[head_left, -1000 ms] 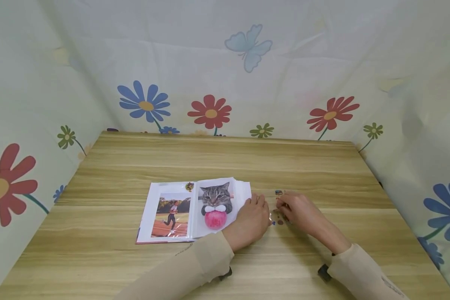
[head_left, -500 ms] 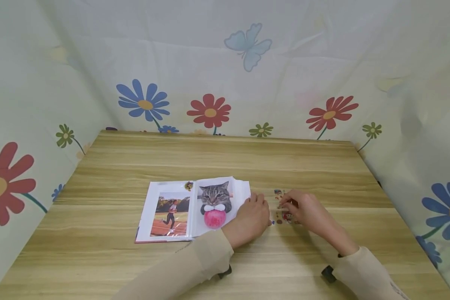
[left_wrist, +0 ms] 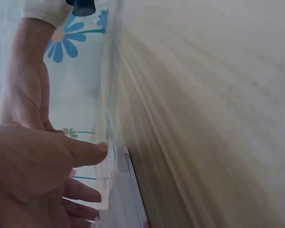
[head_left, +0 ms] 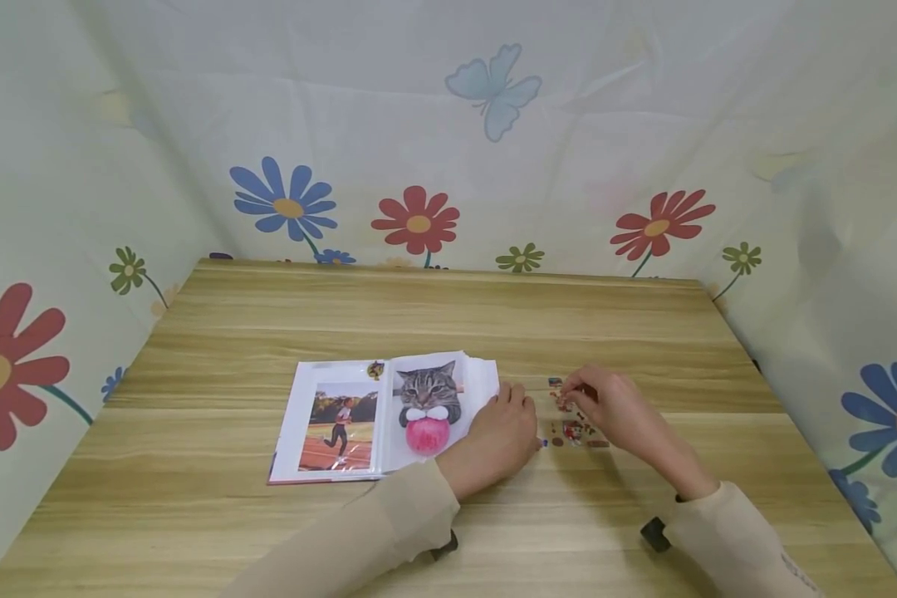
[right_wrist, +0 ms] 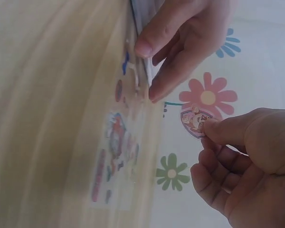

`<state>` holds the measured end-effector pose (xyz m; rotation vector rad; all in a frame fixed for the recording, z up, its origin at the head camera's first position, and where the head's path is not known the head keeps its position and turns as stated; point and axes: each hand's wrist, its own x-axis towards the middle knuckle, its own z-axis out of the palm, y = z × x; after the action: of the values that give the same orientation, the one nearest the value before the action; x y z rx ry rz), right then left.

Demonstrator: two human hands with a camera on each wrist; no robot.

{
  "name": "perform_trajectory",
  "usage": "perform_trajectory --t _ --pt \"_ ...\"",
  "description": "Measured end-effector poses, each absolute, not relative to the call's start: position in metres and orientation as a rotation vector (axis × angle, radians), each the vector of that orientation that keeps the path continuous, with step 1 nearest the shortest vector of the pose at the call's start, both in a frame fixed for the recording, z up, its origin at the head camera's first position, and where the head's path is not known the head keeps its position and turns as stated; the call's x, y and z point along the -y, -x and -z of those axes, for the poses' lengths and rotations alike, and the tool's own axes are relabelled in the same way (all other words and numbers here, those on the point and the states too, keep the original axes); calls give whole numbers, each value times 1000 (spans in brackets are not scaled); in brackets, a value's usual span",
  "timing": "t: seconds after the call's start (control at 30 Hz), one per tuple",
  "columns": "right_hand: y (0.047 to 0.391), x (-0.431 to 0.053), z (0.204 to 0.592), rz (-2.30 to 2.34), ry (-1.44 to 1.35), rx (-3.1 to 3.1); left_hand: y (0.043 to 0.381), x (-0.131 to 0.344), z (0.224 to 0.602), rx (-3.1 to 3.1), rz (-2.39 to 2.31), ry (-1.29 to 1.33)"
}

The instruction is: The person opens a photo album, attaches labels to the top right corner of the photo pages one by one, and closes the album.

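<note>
My right hand (head_left: 616, 415) is raised just over the table, pinching a small shield-shaped sticker (right_wrist: 193, 119) with a cartoon character between thumb and forefinger. Below it lies a clear sticker sheet (right_wrist: 116, 137) with several small coloured stickers. My left hand (head_left: 499, 432) rests at the sheet's left end, fingers extended, beside the right edge of an open photo album (head_left: 305, 394). The album's left page carries a photo of a runner (head_left: 341, 428) and a small round sticker (head_left: 375, 370). On the right page is a picture of a cat (head_left: 428, 407) with a pink ball.
The wood-grain table (head_left: 448, 316) reaches back to a white curtain (head_left: 359, 108) printed with flowers and a butterfly, which also hangs on both sides. Dark wrist straps show at both sleeves.
My right hand has lifted up and away from the sheet, now with a sticker in its pinch, uncovering more of the sheet's stickers. The left hand has stayed in place.
</note>
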<state>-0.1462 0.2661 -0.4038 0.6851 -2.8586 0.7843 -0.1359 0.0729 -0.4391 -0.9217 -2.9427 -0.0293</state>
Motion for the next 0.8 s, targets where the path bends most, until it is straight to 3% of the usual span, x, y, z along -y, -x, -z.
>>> perform_trajectory --t 0.8 --pt "162 -242 366 -770 -744 2843 114 -2 406 2986 375 772"
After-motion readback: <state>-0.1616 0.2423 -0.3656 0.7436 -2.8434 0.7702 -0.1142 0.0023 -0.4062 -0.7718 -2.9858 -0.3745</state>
